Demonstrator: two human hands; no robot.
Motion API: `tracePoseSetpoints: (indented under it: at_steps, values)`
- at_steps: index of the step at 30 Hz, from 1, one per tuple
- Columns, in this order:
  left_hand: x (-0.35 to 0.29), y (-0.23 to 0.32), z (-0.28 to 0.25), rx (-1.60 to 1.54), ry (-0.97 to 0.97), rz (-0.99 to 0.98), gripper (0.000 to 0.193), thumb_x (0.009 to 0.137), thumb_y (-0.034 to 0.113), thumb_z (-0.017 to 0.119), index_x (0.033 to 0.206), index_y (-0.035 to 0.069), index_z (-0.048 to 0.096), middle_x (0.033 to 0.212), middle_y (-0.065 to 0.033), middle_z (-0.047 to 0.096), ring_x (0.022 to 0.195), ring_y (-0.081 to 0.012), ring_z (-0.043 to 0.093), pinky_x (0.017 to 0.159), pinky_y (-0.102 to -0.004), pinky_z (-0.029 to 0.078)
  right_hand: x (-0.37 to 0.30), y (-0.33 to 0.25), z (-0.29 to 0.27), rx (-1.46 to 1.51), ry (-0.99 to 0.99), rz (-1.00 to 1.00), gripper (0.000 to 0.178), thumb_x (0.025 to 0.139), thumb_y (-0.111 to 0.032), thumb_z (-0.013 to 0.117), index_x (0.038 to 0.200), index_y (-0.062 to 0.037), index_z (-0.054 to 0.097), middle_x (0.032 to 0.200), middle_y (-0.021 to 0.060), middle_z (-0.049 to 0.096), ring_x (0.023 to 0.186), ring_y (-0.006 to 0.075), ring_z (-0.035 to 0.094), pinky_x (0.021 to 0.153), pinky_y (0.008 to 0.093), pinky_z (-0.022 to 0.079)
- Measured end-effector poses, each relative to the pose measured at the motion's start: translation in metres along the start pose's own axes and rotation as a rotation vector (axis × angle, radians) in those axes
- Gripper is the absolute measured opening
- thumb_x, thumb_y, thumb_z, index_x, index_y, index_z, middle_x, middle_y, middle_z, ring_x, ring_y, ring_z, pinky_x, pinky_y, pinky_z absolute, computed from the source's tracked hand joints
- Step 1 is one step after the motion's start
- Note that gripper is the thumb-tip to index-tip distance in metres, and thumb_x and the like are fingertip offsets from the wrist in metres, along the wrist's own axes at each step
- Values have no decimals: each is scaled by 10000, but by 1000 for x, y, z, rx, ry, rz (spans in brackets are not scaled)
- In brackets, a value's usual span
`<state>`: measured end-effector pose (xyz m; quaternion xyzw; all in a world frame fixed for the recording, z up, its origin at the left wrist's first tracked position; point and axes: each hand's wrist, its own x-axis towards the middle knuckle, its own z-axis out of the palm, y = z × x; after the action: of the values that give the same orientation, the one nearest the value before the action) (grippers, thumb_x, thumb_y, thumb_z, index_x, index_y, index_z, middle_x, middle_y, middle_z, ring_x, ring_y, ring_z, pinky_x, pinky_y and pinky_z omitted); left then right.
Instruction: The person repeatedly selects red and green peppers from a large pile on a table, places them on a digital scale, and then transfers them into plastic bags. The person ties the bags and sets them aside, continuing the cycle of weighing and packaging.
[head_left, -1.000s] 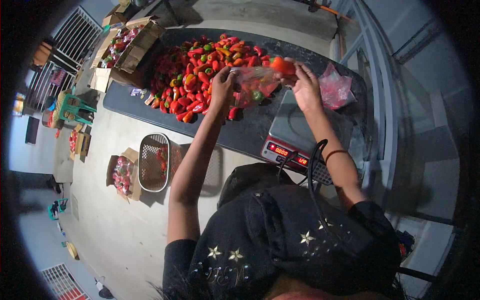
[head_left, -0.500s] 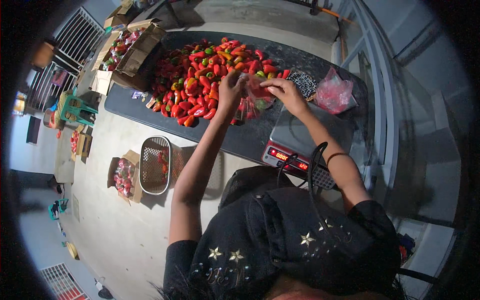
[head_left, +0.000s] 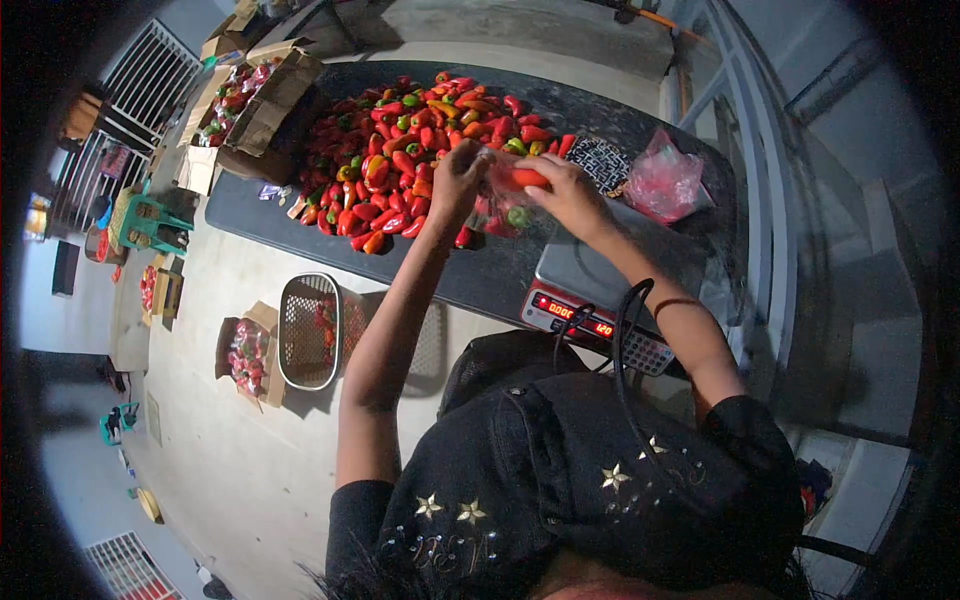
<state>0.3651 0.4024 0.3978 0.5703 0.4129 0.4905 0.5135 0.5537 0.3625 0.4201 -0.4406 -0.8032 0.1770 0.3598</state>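
My left hand (head_left: 459,178) pinches the top of a clear plastic bag (head_left: 493,216), and peppers show through its sides. In my right hand (head_left: 572,195) is an orange-red pepper (head_left: 528,178), held at the bag's mouth. Just beyond both hands, a broad heap of mostly red peppers (head_left: 385,165) with some green and orange ones covers the dark table (head_left: 262,218). Below my right hand sits a digital scale (head_left: 585,258) with a lit red display, its platform bearing nothing I can make out.
A pink-tinted plastic bag (head_left: 668,182) and a black-and-white patterned item (head_left: 600,163) lie right of the heap. An open carton (head_left: 285,100) of bagged peppers stands left. On the floor are a basket (head_left: 309,375) and another carton (head_left: 262,318). A black cable (head_left: 622,345) hangs before the scale.
My right hand has brought an orange-red pepper to the bag's mouth; earlier its fingers were at the bag's edge. My left hand keeps its grip on the bag.
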Motion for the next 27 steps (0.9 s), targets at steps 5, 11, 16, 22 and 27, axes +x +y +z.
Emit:
tracePoseSetpoints:
  at_steps: [5, 11, 16, 22, 27]
  values:
    - [0, 1, -1, 7, -14, 18, 145, 896, 154, 539, 947, 19, 541, 720, -22, 546, 558, -74, 497, 491, -220, 413, 3, 14, 22, -22, -106, -69, 341, 822, -177, 542, 1131, -35, 512, 1037, 168, 569, 937, 312, 577, 794, 382, 467]
    - [-10, 0, 11, -113, -39, 31, 109, 895, 100, 525, 951, 7, 522, 736, -28, 544, 608, -71, 520, 482, -214, 410, 15, 91, 117, 937, 122, 458, 338, 888, -293, 374, 903, -47, 605, 936, 109, 617, 884, 242, 568, 780, 333, 441]
    - [-23, 6, 3, -16, 82, 94, 117, 889, 94, 531, 955, -2, 527, 752, -24, 555, 561, -68, 509, 484, -212, 410, 24, 114, 165, -288, -119, -462, 348, 763, -240, 560, 1057, -53, 555, 1043, 118, 574, 967, 238, 553, 920, 368, 381]
    - [-33, -6, -36, -14, 290, 175, 204, 899, 138, 526, 1048, -1, 543, 808, -15, 576, 669, -68, 525, 575, -206, 437, 25, -10, 66, -150, -511, -78, 310, 774, -259, 617, 1016, -66, 590, 988, 147, 591, 1005, 289, 541, 984, 412, 317]
    - [-52, -7, -82, 298, 368, 238, 201, 907, 116, 483, 1019, -38, 546, 872, -45, 551, 796, -126, 515, 754, -257, 424, 34, -28, 18, -179, -270, -482, 188, 811, -231, 585, 885, -59, 592, 901, 118, 605, 860, 294, 571, 830, 447, 400]
